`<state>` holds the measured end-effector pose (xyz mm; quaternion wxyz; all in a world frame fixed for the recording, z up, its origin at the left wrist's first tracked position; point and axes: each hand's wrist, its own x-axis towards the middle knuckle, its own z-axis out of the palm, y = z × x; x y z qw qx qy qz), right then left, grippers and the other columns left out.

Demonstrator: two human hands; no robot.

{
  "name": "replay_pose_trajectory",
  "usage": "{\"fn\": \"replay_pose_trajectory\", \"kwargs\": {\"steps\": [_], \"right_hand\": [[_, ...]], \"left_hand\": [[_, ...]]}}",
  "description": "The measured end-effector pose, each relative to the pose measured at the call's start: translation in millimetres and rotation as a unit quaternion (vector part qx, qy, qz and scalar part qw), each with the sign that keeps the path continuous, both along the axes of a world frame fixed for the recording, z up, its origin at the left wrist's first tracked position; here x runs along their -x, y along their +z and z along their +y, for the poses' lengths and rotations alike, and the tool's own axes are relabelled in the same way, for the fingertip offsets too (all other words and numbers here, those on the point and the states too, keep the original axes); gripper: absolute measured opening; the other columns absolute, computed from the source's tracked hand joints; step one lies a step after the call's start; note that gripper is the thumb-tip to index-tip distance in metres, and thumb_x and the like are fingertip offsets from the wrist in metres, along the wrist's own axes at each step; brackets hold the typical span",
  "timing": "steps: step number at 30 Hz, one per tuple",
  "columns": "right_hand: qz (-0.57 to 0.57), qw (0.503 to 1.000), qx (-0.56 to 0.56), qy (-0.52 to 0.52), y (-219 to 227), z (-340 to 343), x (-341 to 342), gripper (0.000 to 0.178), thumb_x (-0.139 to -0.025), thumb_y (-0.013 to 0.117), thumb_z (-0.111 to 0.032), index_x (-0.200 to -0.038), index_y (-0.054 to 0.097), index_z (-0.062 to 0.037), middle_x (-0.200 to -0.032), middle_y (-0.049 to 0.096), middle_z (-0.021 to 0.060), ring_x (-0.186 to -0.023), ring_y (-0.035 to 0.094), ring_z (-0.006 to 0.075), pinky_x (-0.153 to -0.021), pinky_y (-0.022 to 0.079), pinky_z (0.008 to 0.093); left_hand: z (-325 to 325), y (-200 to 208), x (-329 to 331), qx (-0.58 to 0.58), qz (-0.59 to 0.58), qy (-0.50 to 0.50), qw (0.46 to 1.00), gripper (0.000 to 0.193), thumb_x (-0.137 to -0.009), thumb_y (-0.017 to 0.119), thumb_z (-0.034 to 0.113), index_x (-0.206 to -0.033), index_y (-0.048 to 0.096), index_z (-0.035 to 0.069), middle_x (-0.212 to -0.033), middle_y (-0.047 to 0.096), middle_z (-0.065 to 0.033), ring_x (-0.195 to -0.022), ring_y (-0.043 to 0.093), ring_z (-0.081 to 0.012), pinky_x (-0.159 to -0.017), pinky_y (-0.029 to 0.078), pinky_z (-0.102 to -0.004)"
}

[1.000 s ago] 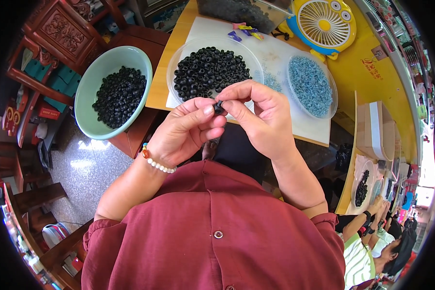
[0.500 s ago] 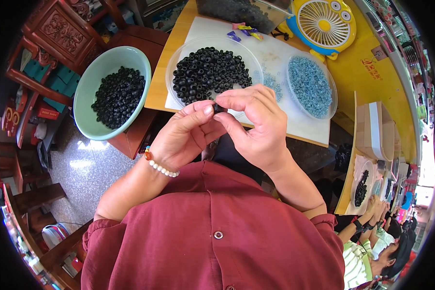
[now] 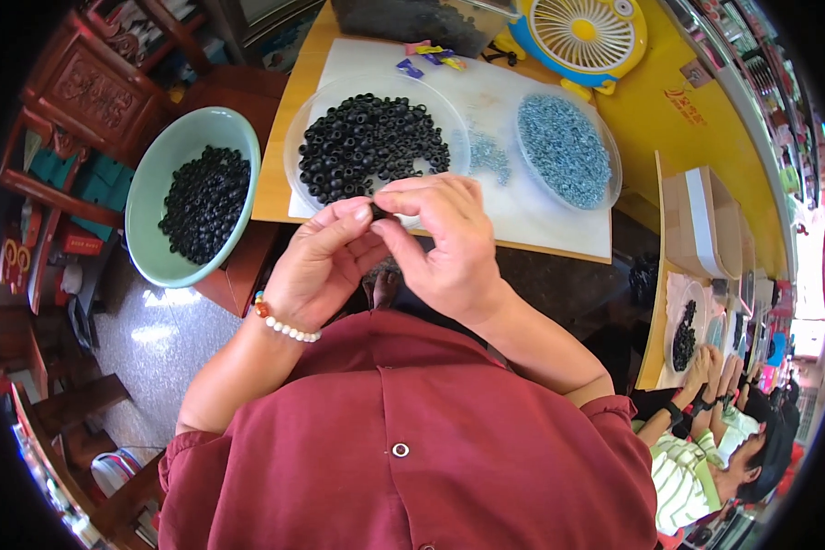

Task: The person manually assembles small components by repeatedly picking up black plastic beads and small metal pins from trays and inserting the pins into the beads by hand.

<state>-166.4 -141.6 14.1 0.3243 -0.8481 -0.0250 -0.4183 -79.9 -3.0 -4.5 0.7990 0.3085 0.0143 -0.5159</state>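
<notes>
Between my fingertips is a small black bead [image 3: 378, 212], pinched from both sides and partly covered. My left hand [image 3: 330, 252], with a beaded bracelet [image 3: 289, 328] at the wrist, grips it between thumb and index finger. From the other side my right hand [image 3: 445, 238] closes thumb and fingers on the same bead. Just beyond the hands, a clear round tray [image 3: 458, 133] holds many black beads [image 3: 367, 137]. Right of it, a second clear tray [image 3: 616, 174] is filled with pale blue glassy beads [image 3: 564, 151]. Some blue beads [image 3: 490, 158] lie loose between the trays.
A green basin [image 3: 137, 215] of black beads stands left, by a carved wooden chair [image 3: 92, 87]. Behind the trays are wrapped sweets [image 3: 411, 69], a clear bin [image 3: 422, 23] and a yellow-blue fan [image 3: 582, 41]. At right are a cardboard box [image 3: 697, 220] and other people [image 3: 706, 458] handling beads.
The view has shifted slightly, so table and trays sit further left. Both hands keep their pinch on the black bead, with little change in finger position.
</notes>
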Motion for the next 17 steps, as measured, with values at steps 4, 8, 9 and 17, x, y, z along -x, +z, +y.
{"fn": "replay_pose_trajectory", "kwargs": {"steps": [4, 8, 9, 17], "right_hand": [[-0.014, 1.000, -0.012, -0.001, -2.9, 4.3, -0.8, 0.024, -0.068, 0.070, 0.001, -0.088, 0.060, -0.0085, -0.086, 0.066, 0.0027, -0.078, 0.061, 0.0191, -0.074, 0.038, 0.0327], [-0.033, 0.999, 0.010, 0.005, -1.5, 5.1, -5.5, 0.021, -0.069, 0.071, 0.000, -0.084, 0.060, -0.0088, -0.088, 0.067, 0.0027, -0.079, 0.063, 0.0175, -0.073, 0.037, 0.0309], [-0.036, 0.999, 0.016, 0.013, -3.0, 4.6, -7.3, 0.020, -0.069, 0.070, 0.000, -0.084, 0.060, -0.0090, -0.088, 0.067, 0.0021, -0.079, 0.063, 0.0170, -0.073, 0.037, 0.0304], [0.043, 0.997, -0.058, 0.026, -8.9, 0.6, -1.3, 0.028, -0.070, 0.072, -0.005, -0.096, 0.062, -0.0093, -0.103, 0.065, 0.0081, -0.094, 0.062, 0.0236, -0.085, 0.039, 0.0344]], "left_hand": [[2.4, 5.2, -2.1, -0.003, -0.034, -0.008, 0.999, 0.012, -0.089, 0.058, 0.008, -0.100, 0.061, 0.003, -0.099, 0.066, -0.0077, -0.092, 0.063, -0.0183, -0.089, 0.050, -0.0347], [5.7, 1.0, -2.8, 0.026, -0.041, -0.003, 0.999, 0.011, -0.089, 0.058, 0.007, -0.098, 0.062, 0.004, -0.098, 0.066, -0.0072, -0.092, 0.063, -0.0170, -0.090, 0.048, -0.0341], [6.8, -1.6, -4.6, 0.033, -0.051, 0.002, 0.998, 0.010, -0.089, 0.058, 0.007, -0.098, 0.062, 0.005, -0.098, 0.066, -0.0070, -0.092, 0.063, -0.0167, -0.091, 0.048, -0.0339], [8.2, 3.0, -7.5, -0.021, -0.112, 0.026, 0.993, 0.023, -0.090, 0.056, 0.006, -0.113, 0.058, 0.004, -0.101, 0.064, -0.0057, -0.093, 0.062, -0.0167, -0.090, 0.049, -0.0345]]}}
